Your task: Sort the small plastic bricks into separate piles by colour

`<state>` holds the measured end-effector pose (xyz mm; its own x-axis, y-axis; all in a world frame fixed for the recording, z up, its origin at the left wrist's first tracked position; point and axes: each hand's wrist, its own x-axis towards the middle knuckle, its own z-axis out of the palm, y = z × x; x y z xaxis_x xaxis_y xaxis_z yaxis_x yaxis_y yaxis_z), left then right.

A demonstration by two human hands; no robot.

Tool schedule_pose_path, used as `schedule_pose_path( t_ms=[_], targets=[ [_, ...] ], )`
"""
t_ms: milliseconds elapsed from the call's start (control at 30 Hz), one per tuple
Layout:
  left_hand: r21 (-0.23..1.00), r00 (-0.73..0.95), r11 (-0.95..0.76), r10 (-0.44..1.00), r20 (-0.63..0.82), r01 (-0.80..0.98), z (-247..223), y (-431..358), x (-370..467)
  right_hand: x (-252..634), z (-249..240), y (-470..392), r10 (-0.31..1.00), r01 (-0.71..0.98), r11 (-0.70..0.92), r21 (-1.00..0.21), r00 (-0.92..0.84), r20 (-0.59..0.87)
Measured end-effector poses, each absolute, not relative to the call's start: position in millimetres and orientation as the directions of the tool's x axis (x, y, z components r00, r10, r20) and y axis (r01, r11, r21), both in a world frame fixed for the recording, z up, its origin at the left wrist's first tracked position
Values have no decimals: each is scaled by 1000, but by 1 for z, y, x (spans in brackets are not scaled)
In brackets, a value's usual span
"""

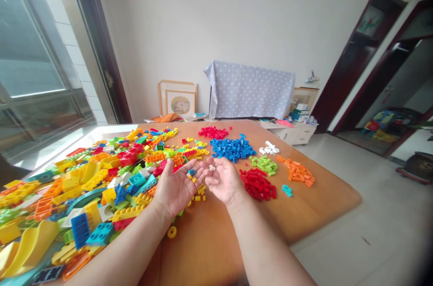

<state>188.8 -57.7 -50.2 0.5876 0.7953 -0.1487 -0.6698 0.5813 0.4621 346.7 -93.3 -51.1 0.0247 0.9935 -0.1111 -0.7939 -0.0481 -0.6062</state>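
My left hand (177, 191) is palm up with its fingers stretched out and its thumb apart. A small blue brick (191, 172) and small yellow bricks (194, 180) appear to lie loose on its fingers. My right hand (221, 181) is turned palm up beside it, its fingertips close to or touching the left fingers. Between its curled fingers and thumb sits a small white brick (212, 168). Both hands are above the table, between a large mixed heap of toy bricks (91, 177) on the left and sorted piles on the right.
Single-colour piles lie on the wooden table (203, 250): blue (233, 148), dark red (259, 184), pinkish red (213, 132), lime green (264, 165), white (269, 148) and orange (297, 171). Turquoise bricks (287, 190) lie near the right. A yellow ring (172, 232) is nearer me.
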Motion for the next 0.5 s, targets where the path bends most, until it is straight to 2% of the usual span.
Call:
schedule_pose_path(
  t_ms=[67, 133, 267, 500],
  targets=[
    [471, 595, 579, 793, -135, -665, -53, -56, 189, 345, -54, -93, 993, -780, -57, -623, 21, -117],
    [480, 602, 577, 789, -120, -661, -56, -56, 188, 342, -57, -93, 993, -715, -11, -699, 72, -90],
    [484, 615, 578, 782, -100, -657, -58, -56, 188, 331, -63, -95, 982, -459, 129, -879, 184, 47],
    [492, 611, 585, 781, -130, -644, -52, -62, 189, 324, -69, -94, 952, -99, 234, -967, 226, 207]
  ],
)
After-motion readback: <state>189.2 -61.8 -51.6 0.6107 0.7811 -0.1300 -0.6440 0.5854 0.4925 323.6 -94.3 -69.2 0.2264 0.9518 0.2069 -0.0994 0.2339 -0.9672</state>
